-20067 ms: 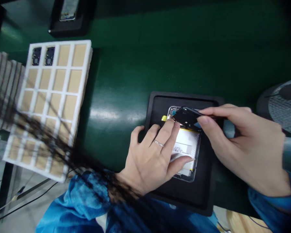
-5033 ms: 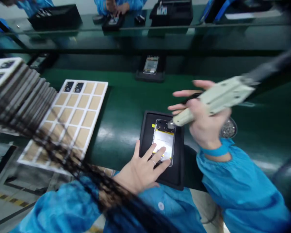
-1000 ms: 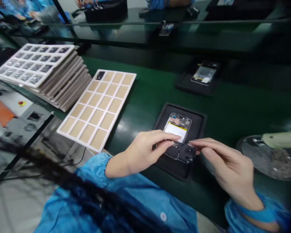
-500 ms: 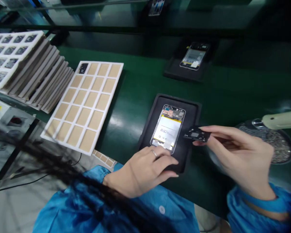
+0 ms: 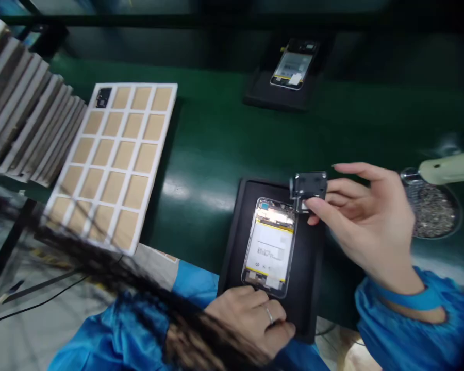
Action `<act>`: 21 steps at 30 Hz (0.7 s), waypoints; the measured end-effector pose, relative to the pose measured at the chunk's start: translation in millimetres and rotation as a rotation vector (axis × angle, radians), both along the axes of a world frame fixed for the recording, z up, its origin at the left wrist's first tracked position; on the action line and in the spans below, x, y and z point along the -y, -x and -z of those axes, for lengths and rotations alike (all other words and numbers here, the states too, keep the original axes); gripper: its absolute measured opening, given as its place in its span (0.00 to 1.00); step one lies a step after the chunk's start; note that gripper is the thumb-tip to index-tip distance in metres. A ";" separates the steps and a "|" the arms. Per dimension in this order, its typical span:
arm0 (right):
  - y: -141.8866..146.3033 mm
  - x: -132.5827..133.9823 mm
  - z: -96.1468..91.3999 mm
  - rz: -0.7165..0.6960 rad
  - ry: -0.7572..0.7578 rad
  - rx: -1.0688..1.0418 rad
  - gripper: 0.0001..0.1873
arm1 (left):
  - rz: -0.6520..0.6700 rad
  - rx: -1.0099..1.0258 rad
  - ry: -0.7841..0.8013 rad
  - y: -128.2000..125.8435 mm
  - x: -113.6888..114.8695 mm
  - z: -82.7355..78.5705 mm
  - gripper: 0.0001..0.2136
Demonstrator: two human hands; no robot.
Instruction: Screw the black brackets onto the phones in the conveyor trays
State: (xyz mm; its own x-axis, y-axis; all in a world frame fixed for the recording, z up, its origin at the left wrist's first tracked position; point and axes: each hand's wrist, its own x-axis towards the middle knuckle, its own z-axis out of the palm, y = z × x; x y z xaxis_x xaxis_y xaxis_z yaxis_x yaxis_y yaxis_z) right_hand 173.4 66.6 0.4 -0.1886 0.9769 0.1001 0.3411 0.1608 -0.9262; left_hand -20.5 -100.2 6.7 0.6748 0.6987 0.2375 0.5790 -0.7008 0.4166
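**Right hand** [image 5: 365, 221] – pinches a small black cover plate [image 5: 308, 186] between thumb and fingertips. The other fingers are spread. The plate hangs tilted just above the open phone's [image 5: 269, 246] top corner, at 1 o'clock of the phone, and is not seated.

**Left hand** [image 5: 251, 322] – fingers bent, resting on the near edge of the black carrier [image 5: 313, 288] at the phone's 6 o'clock end. Whether they clamp the edge cannot be told.

**Phone** – back off and battery label showing. It lies flat in the carrier on the green belt [image 5: 216, 154].

**Around it**
- A white compartment tray [image 5: 112, 154] at 9 o'clock holds one dark part [image 5: 102, 97] in its far corner.
- Stacked trays [image 5: 27, 129] lie beyond it at 10 o'clock.
- A second phone [image 5: 294, 64] sits on its own carrier at 12 o'clock.
- A screw dish [image 5: 429, 208] is at 3 o'clock, with a pale driver [image 5: 448, 167] above it.

**Handling note (a judgement):** level the plate and square its edges to the frame's top corner. Lower it straight down rather than sliding it across the boards. Meanwhile, hold the carrier down at 6 o'clock to keep the phone from shifting.
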 end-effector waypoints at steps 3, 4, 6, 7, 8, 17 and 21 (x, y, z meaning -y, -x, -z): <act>-3.1 -0.9 0.7 -0.125 -0.006 0.087 0.26 | 0.027 0.063 0.069 5.2 -4.9 -7.2 0.09; -4.0 -0.6 0.0 -0.163 -0.022 0.130 0.22 | 0.016 0.084 0.085 8.0 -9.5 -9.6 0.11; -4.8 0.2 -2.0 -0.239 -0.069 0.199 0.16 | -0.078 0.115 0.080 14.0 -20.1 -13.0 0.11; -4.9 0.6 -2.7 -0.276 -0.089 0.218 0.14 | -0.146 0.121 0.064 16.6 -25.3 -13.5 0.10; -4.7 0.9 -3.1 -0.311 -0.111 0.232 0.14 | -0.217 0.116 0.046 18.6 -30.1 -13.1 0.09; -3.8 0.0 3.7 -0.363 -0.233 0.400 0.14 | -0.399 -0.096 -0.017 14.5 -50.5 5.9 0.22; -4.1 -0.3 3.1 -0.366 -0.243 0.419 0.16 | -0.388 -0.133 -0.020 13.4 -51.8 8.5 0.27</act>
